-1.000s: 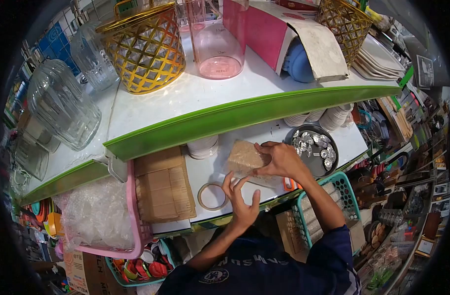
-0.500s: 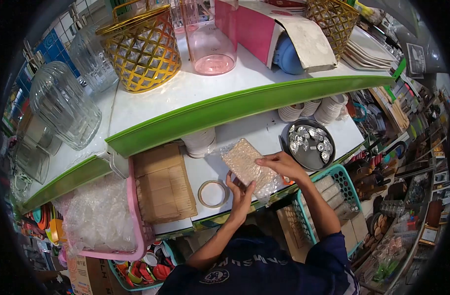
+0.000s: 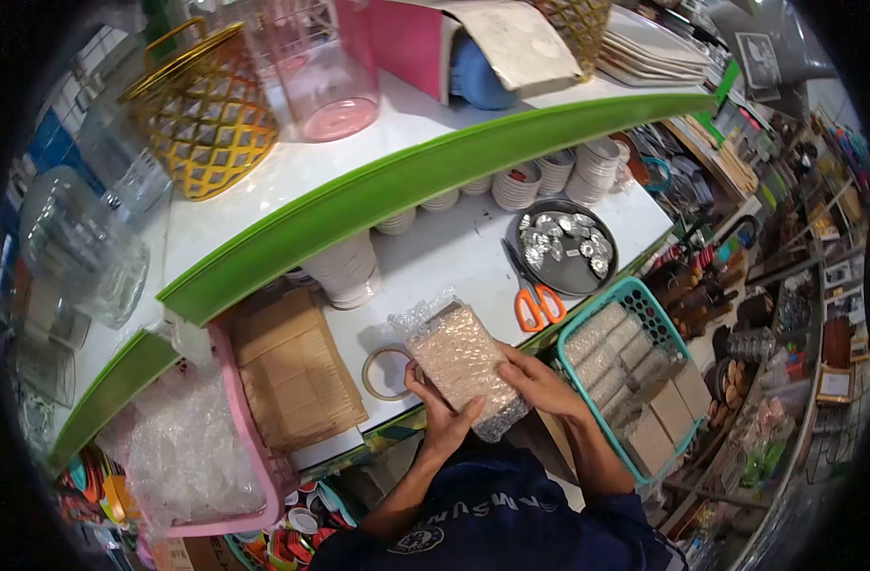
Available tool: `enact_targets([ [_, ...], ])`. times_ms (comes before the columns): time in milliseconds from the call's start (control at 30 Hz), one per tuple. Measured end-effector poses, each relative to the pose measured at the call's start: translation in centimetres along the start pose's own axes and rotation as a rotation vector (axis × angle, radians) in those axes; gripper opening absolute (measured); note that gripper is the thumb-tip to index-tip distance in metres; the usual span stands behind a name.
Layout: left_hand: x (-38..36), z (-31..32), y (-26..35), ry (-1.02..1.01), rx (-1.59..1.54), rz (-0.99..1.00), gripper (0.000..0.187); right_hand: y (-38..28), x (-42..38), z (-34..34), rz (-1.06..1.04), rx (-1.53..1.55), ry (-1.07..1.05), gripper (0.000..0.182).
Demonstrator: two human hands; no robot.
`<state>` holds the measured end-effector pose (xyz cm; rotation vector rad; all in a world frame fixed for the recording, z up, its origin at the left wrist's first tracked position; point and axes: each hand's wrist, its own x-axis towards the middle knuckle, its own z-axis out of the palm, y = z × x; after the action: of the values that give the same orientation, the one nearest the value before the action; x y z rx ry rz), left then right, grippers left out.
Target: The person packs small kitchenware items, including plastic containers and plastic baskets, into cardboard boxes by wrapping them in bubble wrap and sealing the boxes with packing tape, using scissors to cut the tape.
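Observation:
A small brown cardboard box in bubble wrap (image 3: 459, 357) is tilted above the front edge of the white shelf. My left hand (image 3: 442, 421) is closed around its near left side, thumb on the upper face. From the right, my right hand (image 3: 539, 383) grips the box's other side. Loose clear wrap sticks out beyond the far end. Just left of the box lies a tape roll (image 3: 367, 373), partly hidden by my left fingers. Scissors with orange handles (image 3: 539, 301) rest to the right, beside a dark round pan (image 3: 587, 282) of shiny silvery pieces.
At left, a pink basket (image 3: 242, 409) holds bubble wrap, beside flattened cardboard (image 3: 297, 371). Wrapped packages and boxes fill a teal basket (image 3: 590, 414) at right. Stacked white cups (image 3: 349, 271) stand beneath the green-edged upper shelf (image 3: 397, 190), which carries glassware and gold baskets.
The box has turned in my hands and now shows more of its sides. My right hand has shifted from its top face to its right side. The camera view has shifted, revealing the scissors.

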<state>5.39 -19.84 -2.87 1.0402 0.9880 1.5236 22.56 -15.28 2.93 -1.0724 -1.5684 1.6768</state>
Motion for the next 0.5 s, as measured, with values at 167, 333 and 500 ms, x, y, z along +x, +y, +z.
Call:
enact_targets([
  [167,-1.1,0.1,0.3,-0.129,-0.068,-0.073,0.113,1.1,-3.7,0.6,0.015,-0.105,0.048,0.062],
  [333,-2.1,0.5,0.3,-0.196,-0.086,-0.176,0.112,1.4,-5.9,1.2,0.001,-0.067,0.080,0.065],
  [500,-3.1,1.8,-0.5,-0.248,-0.067,-0.167,0.110,2.1,-8.2,0.7,-0.028,-0.105,0.140,0.064],
])
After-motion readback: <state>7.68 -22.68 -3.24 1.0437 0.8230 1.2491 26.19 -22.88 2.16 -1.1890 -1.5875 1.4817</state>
